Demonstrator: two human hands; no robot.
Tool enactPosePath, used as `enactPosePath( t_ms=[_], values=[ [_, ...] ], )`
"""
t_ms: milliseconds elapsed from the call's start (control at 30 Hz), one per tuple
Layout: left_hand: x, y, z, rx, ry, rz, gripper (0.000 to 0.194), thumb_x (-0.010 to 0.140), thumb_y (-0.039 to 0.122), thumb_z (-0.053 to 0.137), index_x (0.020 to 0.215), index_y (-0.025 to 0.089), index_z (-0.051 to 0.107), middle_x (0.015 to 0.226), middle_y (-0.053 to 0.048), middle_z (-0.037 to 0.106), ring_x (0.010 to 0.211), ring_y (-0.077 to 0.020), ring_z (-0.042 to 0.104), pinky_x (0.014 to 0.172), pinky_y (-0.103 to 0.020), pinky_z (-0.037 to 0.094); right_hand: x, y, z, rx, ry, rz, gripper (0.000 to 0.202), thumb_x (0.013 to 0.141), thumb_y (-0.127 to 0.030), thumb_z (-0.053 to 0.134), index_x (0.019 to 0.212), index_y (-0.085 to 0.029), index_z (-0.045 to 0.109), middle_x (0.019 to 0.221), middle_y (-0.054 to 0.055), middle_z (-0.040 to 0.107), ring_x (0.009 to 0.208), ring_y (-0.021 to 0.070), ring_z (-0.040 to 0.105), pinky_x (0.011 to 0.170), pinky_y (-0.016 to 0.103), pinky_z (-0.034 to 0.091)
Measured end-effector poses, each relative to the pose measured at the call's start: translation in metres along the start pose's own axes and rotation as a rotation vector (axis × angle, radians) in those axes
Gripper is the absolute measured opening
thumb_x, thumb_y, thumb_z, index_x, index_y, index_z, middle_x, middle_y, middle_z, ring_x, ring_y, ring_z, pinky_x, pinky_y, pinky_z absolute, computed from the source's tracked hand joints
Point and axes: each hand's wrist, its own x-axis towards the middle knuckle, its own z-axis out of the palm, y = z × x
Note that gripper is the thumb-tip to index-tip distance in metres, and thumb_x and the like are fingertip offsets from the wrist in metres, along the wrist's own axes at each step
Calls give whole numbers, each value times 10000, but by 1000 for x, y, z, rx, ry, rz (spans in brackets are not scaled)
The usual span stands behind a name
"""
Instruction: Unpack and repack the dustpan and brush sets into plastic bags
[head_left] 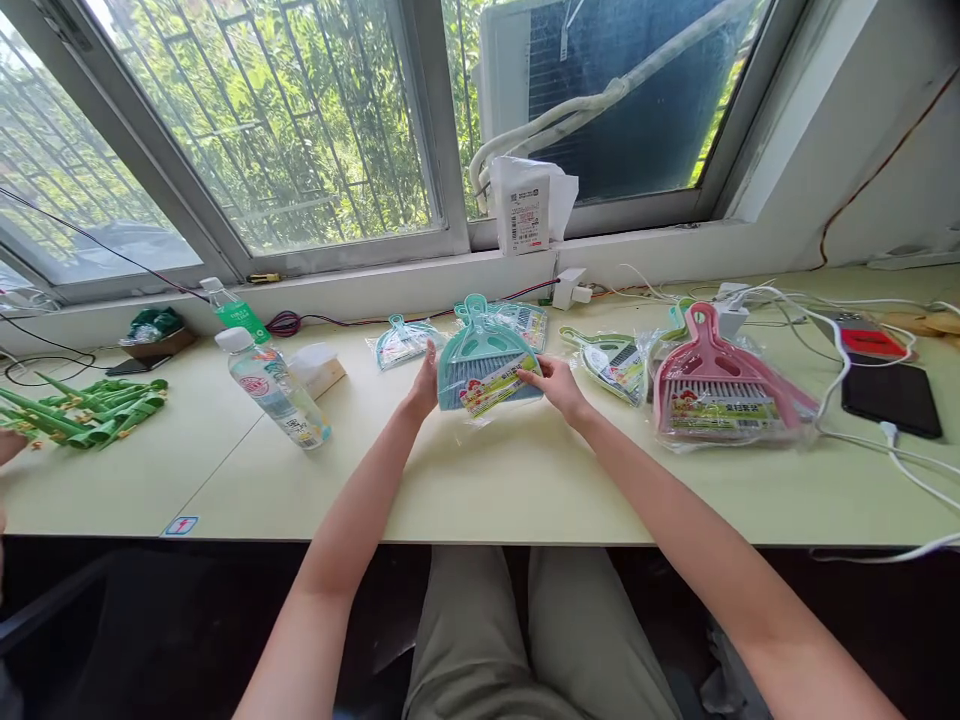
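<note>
A teal dustpan and brush set (480, 345) is held up over the table between my two hands. My left hand (426, 385) grips its left edge, with the fingers partly behind it. At the lower right, my right hand (556, 387) pinches it by the printed label card (499, 385). Clear plastic film hangs below the set. Behind it on the table lie a wrapped teal set (405, 342) and another wrapped packet (525, 322). To the right are a wrapped green set (611, 362) and a wrapped pink dustpan and brush set (716, 380).
Two bottles, one clear (274, 388) and one green-labelled (234, 310), stand left beside a small box (319, 370). Green stalk-like pieces (97, 410) lie farther left, near another person's hand (10, 445). White cables (840, 370) and a black phone (891, 398) occupy the right end.
</note>
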Motion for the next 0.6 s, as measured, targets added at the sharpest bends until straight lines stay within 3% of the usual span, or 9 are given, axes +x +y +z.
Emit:
enactPosePath(
  t_ms=[133,233,333,400,433,533,600],
  values=[
    [-9,0,1,-99,-61,108,899,748,885,341,1199,172,651,1067,-123,732,1111,-347,641,958,-441,501,2,5,-1,-75,49,-44,586,590,-582,817,1009,-185,710,1044,85,745,955,259,679,897,407,531],
    [-10,-7,3,-11,-53,105,674,747,719,616,1144,177,675,1029,-101,740,1076,-323,658,915,-397,519,0,7,-2,-251,142,-83,592,681,-613,743,1085,-185,685,1056,97,725,880,239,659,860,403,516],
    [-4,-20,6,35,79,151,500,654,417,834,1059,163,685,985,-84,742,1027,-292,671,864,-346,530,-6,1,0,-463,388,-223,552,856,-621,540,1184,-184,618,1119,121,677,851,216,621,861,403,487],
    [0,-26,6,-7,180,192,449,644,343,841,1019,158,676,962,-72,738,1006,-270,673,846,-328,531,-11,-6,3,-547,526,-346,510,931,-600,406,1138,-183,614,1124,126,661,868,210,605,880,394,467],
    [2,-28,5,-41,228,201,418,660,334,828,1005,159,669,951,-64,735,992,-256,674,838,-323,532,-13,-10,4,-567,536,-375,506,949,-596,361,1066,-184,632,1069,118,672,852,205,604,869,382,466],
    [5,-30,6,-154,337,170,323,725,307,780,984,163,650,943,-46,727,942,-212,676,820,-309,537,-17,-14,7,-486,317,-250,591,946,-650,302,838,-188,654,760,72,672,645,169,589,699,320,477],
    [4,-29,9,-203,360,133,270,768,285,745,990,168,645,952,-41,726,933,-196,674,830,-307,539,-15,-11,10,-333,127,-95,616,900,-713,354,822,-181,655,682,57,661,540,143,567,563,282,445]
  ],
)
